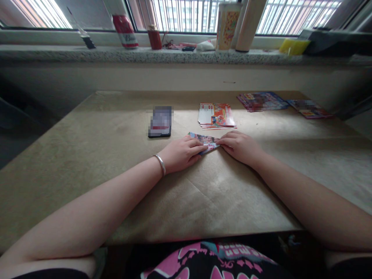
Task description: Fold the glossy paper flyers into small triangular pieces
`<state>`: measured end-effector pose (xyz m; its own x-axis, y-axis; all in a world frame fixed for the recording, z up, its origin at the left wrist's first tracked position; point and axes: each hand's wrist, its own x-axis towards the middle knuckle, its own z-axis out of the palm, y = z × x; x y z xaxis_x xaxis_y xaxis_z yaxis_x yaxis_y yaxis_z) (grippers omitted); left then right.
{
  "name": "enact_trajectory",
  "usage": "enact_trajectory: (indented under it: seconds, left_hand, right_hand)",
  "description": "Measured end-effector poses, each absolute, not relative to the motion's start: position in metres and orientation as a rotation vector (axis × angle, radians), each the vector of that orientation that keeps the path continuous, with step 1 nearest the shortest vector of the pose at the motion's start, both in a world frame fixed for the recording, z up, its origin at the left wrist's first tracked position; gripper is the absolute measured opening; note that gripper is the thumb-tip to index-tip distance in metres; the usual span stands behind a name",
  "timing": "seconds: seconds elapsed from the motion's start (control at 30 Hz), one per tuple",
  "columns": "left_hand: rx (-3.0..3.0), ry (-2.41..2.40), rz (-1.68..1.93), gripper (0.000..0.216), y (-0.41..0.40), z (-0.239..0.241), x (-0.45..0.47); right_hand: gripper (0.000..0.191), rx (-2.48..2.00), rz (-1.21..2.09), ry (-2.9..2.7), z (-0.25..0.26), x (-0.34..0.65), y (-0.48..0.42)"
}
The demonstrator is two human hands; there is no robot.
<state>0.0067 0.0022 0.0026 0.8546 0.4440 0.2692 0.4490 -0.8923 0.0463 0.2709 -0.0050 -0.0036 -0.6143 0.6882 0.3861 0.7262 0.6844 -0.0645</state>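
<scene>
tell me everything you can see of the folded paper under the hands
The paper looks thin and slightly glossy, folded to a narrow shape with pointed ends. A multicoloured picture runs along its far side; reddish lettering sits on a pale part nearer the person. It lies on the table. The left hand covers its near left part; the right hand's fingers touch its right end.

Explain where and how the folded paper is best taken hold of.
The folded paper is probably best pinched at its narrow right end, from the right: it lies low on the table and tapers there, where the right hand touches it, while the left hand covers its lower left part.
</scene>
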Motion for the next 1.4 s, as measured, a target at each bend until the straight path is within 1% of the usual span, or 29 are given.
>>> enact_trajectory:
  seconds: [0.17, 0.37, 0.57, 0.83, 1.0, 1.4]
  left_hand:
    - [-2.953, -0.798, -0.403, 0.032, -0.003, 0.003, 0.008]
    - [-2.904, -0.869, -0.396, 0.029, -0.003, 0.002, 0.010]
    - [-2.886, -0.836, -0.416, 0.037, 0.000, 0.001, 0.010]
    - [-2.880, -0.795, -0.416, 0.033, 0.001, 0.002, 0.012]
    - [-2.891, -0.846, -0.386, 0.034, 0.001, 0.000, 0.012]
    - [-2.897, -0.869, -0.301, 0.038, -0.001, -0.001, 0.012]
  right_hand:
    - [0.020, -1.222, -0.098, -2.486, -0.001, 0.274, -0.007]
    - [0.021, -1.170, -0.111, -2.484, -0.002, 0.269, -0.007]
    - [0.022, -1.084, -0.111, -2.527, 0.000, 0.263, -0.008]
    - [0.023, -1.129, -0.132, -2.540, 0.000, 0.265, -0.010]
    - [0.018, -1.220, -0.130, -2.472, 0.001, 0.266, -0.011]
    - [0.020, -1.173, -0.105, -2.505, 0.002, 0.267, -0.009]
